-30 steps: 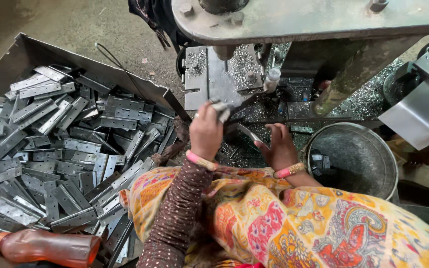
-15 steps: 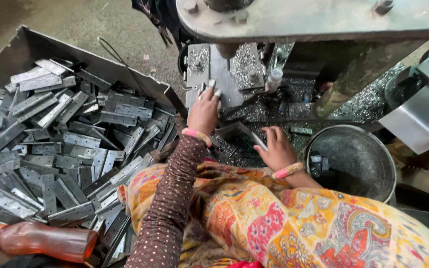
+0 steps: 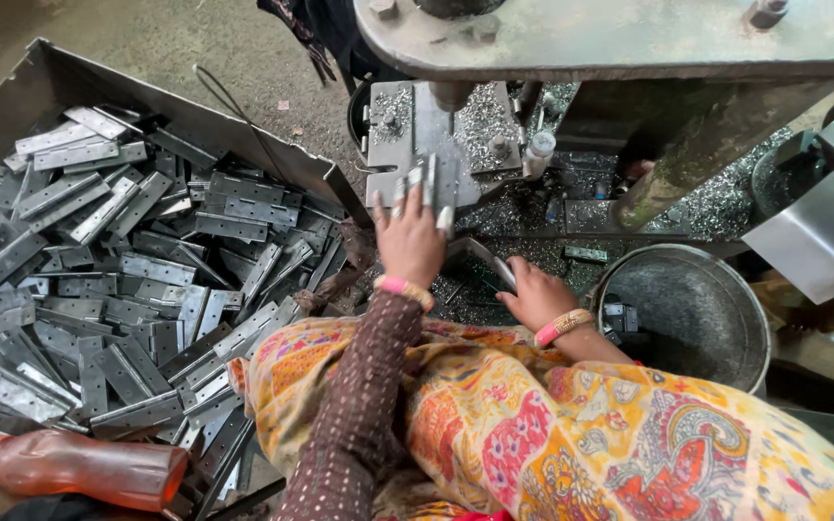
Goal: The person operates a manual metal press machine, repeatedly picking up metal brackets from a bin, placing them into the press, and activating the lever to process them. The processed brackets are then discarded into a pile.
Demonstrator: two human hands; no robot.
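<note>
My left hand (image 3: 409,234) reaches forward and presses a grey metal hinge (image 3: 429,183) onto the flat plate of the drill press (image 3: 407,125), just under the drill bit (image 3: 451,98). My right hand (image 3: 536,292) rests lower, near the machine base, with its fingers around a second metal hinge piece (image 3: 487,260). Both wrists wear bangles. A patterned orange cloth covers my lap below the hands.
A large metal tray (image 3: 60,82) on the left holds several loose grey hinges (image 3: 127,289). A round metal bucket (image 3: 687,309) stands at the right. Metal shavings cover the machine base (image 3: 716,207). An orange plastic bottle (image 3: 84,468) lies at the bottom left.
My left hand has pushed the hinge forward and up onto the press plate under the bit. My right hand stayed low with its piece.
</note>
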